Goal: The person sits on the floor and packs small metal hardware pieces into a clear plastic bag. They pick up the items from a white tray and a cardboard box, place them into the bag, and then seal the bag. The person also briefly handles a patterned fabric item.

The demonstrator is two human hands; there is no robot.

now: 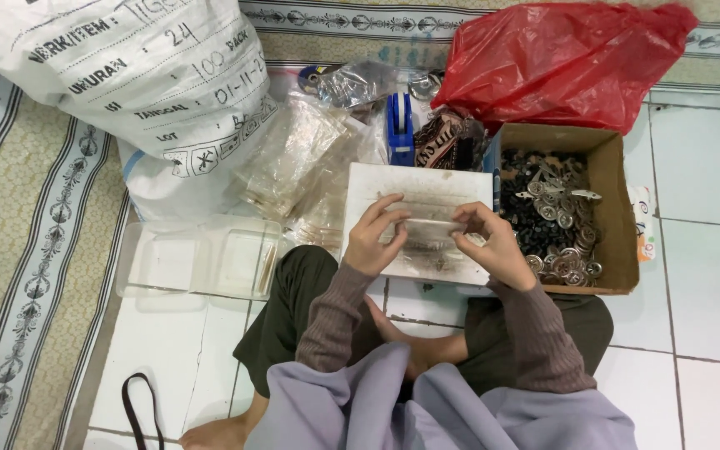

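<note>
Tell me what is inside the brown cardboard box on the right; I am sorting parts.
The brown cardboard box holds small black pieces and silvery round metal parts piled on top. Whatever lies beneath the pile is covered, and the right hand hides its near left corner.

A white sack (127, 75), red plastic bag (564, 62) and blue tape dispenser (399, 129) lie about.

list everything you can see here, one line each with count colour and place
small clear packet: one, transparent, held between both hands
white tray: one, white, under the hands
cardboard box: one, brown, right of tray, holding metal parts, silver and dark
red bag: one, red, top right
white sack: one, white, top left
clear plastic bags: a pile, transparent, left of tray
clear container: one, transparent, lower left
blue tape dispenser: one, blue, above tray
left hand: on packet's left end
right hand: on packet's right end
</note>
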